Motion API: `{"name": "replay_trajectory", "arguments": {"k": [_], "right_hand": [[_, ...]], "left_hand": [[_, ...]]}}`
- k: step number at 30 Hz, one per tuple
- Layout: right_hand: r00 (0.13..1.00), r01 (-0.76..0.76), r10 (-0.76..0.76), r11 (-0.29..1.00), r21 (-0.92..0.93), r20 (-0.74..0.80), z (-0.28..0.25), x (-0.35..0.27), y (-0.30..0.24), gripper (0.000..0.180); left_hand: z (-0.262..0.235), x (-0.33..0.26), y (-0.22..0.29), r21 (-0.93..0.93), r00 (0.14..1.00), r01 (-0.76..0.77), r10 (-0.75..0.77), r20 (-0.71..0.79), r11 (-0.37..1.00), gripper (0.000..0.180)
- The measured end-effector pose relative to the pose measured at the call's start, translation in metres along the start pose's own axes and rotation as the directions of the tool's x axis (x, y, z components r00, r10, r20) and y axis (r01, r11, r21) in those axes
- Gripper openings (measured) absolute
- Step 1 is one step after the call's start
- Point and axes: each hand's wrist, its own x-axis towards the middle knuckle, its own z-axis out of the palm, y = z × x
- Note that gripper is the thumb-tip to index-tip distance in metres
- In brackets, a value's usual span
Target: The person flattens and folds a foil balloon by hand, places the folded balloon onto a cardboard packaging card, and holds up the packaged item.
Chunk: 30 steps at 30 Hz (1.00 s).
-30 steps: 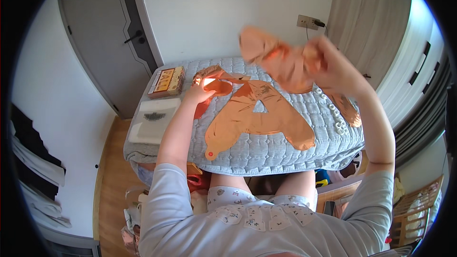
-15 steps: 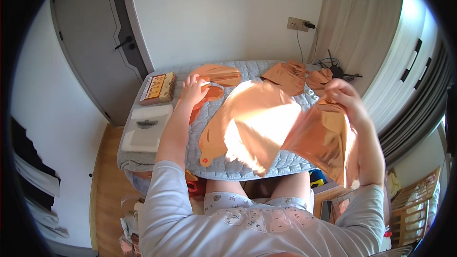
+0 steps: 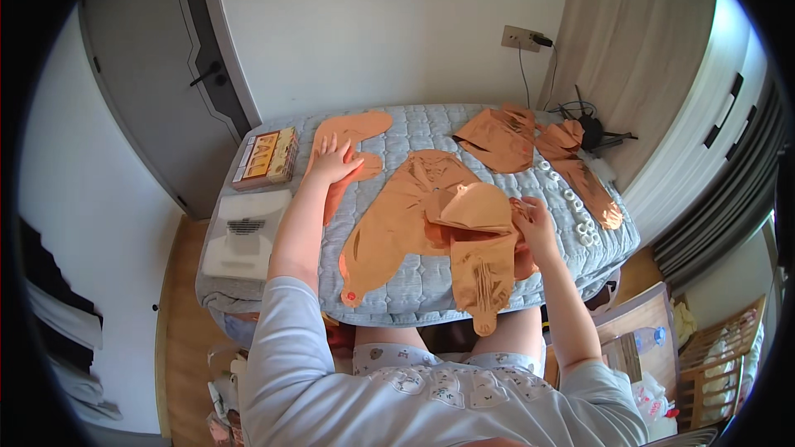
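Observation:
A large uninflated orange-copper foil balloon (image 3: 393, 207) lies spread on the quilted grey bed (image 3: 397, 302), a red dot at its lower left tip. Its right part is folded over in layers, and one tabbed end (image 3: 482, 281) hangs at the bed's near edge. My right hand (image 3: 537, 228) has its fingers curled on the folded part's right side. To the left, my left hand (image 3: 334, 159) rests, fingers spread, on another flat foil balloon (image 3: 356, 126). That one's lower part is partly hidden under my hand and forearm.
More crumpled foil pieces (image 3: 503, 139) lie at the far right, near several small white rolls (image 3: 575, 205) and a black device with antennas (image 3: 593, 131). A patterned box (image 3: 267, 157) and a whitish flat case (image 3: 246, 236) sit on the bed's left side.
My right hand has come left and lower, bringing the raised foil down onto the bed in folds. The white rolls are uncovered. My left hand stays on its balloon, fingers now more spread.

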Motion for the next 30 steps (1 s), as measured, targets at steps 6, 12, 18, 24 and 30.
{"name": "replay_trajectory", "arguments": {"k": [6, 12, 18, 24, 30], "right_hand": [[0.994, 0.039, -0.092, 0.780, -0.624, -0.054, 0.011, -0.032, -0.034, 0.035], [0.996, -0.017, -0.050, 0.674, -0.738, -0.069, 0.025, -0.046, -0.056, 0.037], [0.998, 0.022, -0.053, 0.726, -0.688, -0.025, 0.036, -0.045, -0.056, 0.033], [0.994, 0.102, -0.094, 0.742, -0.662, 0.047, 0.034, -0.053, -0.039, 0.047], [0.977, 0.211, -0.150, 0.657, -0.724, 0.148, 0.041, -0.055, -0.036, 0.066]], "left_hand": [[-0.002, -0.016, 0.001, -0.128, 0.995, -0.098, 0.096, -0.023, 0.987, 0.086], [-0.020, -0.099, 0.117, -0.386, 0.674, -0.728, 0.692, -0.256, 0.566, 0.072], [-0.040, -0.189, 0.162, -0.392, 0.690, -0.707, 0.695, -0.201, 0.588, 0.070], [-0.052, -0.192, 0.161, -0.381, 0.798, -0.592, 0.584, -0.149, 0.711, 0.021], [-0.103, -0.142, 0.177, -0.013, 0.592, -0.646, 0.491, -0.639, 0.763, 0.007]]}}
